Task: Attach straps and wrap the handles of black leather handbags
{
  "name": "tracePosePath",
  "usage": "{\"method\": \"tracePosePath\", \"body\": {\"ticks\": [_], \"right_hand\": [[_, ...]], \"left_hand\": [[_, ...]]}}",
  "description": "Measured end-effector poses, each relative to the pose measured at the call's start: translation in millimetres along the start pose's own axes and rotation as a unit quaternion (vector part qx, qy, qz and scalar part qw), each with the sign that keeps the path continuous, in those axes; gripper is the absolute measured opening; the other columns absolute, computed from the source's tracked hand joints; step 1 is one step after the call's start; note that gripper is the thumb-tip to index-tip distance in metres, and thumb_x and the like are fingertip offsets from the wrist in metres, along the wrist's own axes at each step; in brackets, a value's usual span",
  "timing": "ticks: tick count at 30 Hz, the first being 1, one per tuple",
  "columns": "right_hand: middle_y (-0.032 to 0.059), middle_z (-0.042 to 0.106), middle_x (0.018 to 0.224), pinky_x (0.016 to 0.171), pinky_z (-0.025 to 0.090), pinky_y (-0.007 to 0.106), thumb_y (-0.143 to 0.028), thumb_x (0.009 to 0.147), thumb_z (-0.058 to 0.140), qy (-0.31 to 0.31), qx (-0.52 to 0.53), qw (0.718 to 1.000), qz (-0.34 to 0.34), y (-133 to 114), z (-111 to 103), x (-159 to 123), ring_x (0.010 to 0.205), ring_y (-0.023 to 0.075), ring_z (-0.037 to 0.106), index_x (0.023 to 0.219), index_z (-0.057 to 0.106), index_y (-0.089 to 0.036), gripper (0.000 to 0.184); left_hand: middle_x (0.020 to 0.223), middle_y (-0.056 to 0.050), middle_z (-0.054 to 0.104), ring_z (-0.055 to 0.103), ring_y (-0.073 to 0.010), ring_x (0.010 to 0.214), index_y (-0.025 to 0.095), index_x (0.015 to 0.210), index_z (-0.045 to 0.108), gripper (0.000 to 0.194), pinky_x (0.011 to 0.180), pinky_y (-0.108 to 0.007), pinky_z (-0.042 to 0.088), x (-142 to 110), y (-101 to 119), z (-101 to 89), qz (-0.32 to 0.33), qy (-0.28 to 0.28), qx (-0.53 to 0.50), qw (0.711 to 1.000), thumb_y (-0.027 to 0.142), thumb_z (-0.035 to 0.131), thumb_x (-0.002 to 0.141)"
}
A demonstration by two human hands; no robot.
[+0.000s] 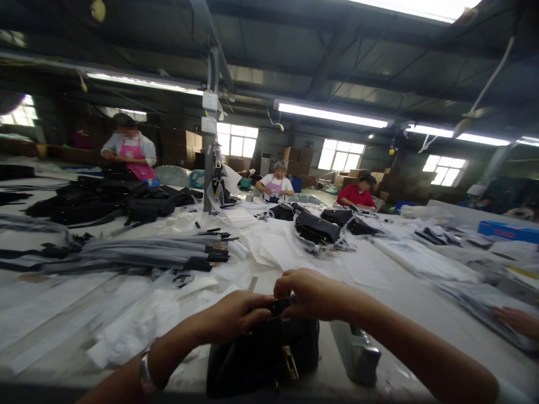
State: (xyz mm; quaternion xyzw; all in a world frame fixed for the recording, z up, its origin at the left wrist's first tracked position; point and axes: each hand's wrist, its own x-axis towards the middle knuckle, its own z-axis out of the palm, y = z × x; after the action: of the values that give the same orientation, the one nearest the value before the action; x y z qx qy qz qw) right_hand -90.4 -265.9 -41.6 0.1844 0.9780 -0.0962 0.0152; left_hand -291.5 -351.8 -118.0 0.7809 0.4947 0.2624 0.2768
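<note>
A black handbag (263, 362) with a gold clasp (289, 363) stands at the table's near edge in front of me. My left hand (233, 315) comes in from the left, its thumb and fingers closed on a dark piece (278, 306) at the top of the bag. Across from it, my right hand (314, 294) has its fingers curled down and pinching the same piece from the right. Whether that piece is the bag's handle or a strap I cannot tell, since the fingers cover much of it. A silver bracelet (146, 367) circles my left wrist.
Right of the bag stands a grey metal device (364, 359). Wrapped straps (155, 251) and black bags (96, 199) lie left; more bags (316, 227) sit ahead among white paper (275, 247). Another person's hand (516, 320) touches plastic at right. Several co-workers sit or stand beyond.
</note>
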Motion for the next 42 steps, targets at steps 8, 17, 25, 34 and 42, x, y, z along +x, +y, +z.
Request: {"method": "tracePosePath", "body": {"ticks": [8,17,25,34,42], "right_hand": [[0.0031,0.076,0.092,0.065,0.043,0.027,-0.056,0.075,0.070,0.042,0.037,0.998,0.011,7,25,-2,0.082,0.0229,0.068,0.107,0.070,-0.027,0.044],[0.0026,0.074,0.098,0.066,0.040,0.027,-0.046,0.083,0.065,0.075,-0.015,0.997,-0.013,9,25,-8,0.089,0.0221,0.067,0.113,0.068,-0.030,0.034],[0.0016,0.072,0.090,0.069,0.041,0.029,-0.044,0.080,0.071,0.120,-0.089,0.989,-0.019,17,22,-17,0.084,0.0216,0.067,0.101,0.068,-0.025,0.028],[0.0014,0.072,0.097,0.089,0.041,0.033,-0.029,0.091,0.061,0.236,-0.069,0.968,-0.048,27,32,-27,0.092,0.0185,0.064,0.110,0.065,-0.027,0.020],[0.0006,0.074,0.094,0.098,0.039,0.037,-0.015,0.094,0.053,0.277,-0.135,0.951,-0.027,44,33,-35,0.088,0.0171,0.064,0.114,0.065,-0.027,0.026]], "left_hand": [[0.074,0.000,0.070,0.061,-0.0166,0.071,0.014,0.084,0.073,0.019,0.065,-0.023,0.044,9,-17,12.5,-0.084,0.079,-0.191,0.975,0.028,0.073,0.072],[0.079,-0.002,0.069,0.059,-0.0178,0.076,0.014,0.086,0.072,0.021,0.068,-0.025,0.042,4,-11,10.7,-0.088,0.125,-0.166,0.974,0.032,0.072,0.075],[0.069,0.002,0.056,0.047,-0.0129,0.066,0.014,0.086,0.069,0.036,0.059,-0.023,0.032,7,3,7.1,-0.088,0.065,-0.259,0.960,0.050,0.061,0.085],[0.068,0.003,0.052,0.043,-0.0110,0.063,0.013,0.084,0.064,0.036,0.059,-0.022,0.029,6,-1,8.3,-0.091,0.059,-0.381,0.918,0.049,0.069,0.081],[0.070,0.001,0.058,0.048,-0.0115,0.065,0.012,0.081,0.065,0.034,0.062,-0.022,0.033,4,-1,3.2,-0.098,0.059,-0.408,0.906,0.045,0.074,0.078]]}}
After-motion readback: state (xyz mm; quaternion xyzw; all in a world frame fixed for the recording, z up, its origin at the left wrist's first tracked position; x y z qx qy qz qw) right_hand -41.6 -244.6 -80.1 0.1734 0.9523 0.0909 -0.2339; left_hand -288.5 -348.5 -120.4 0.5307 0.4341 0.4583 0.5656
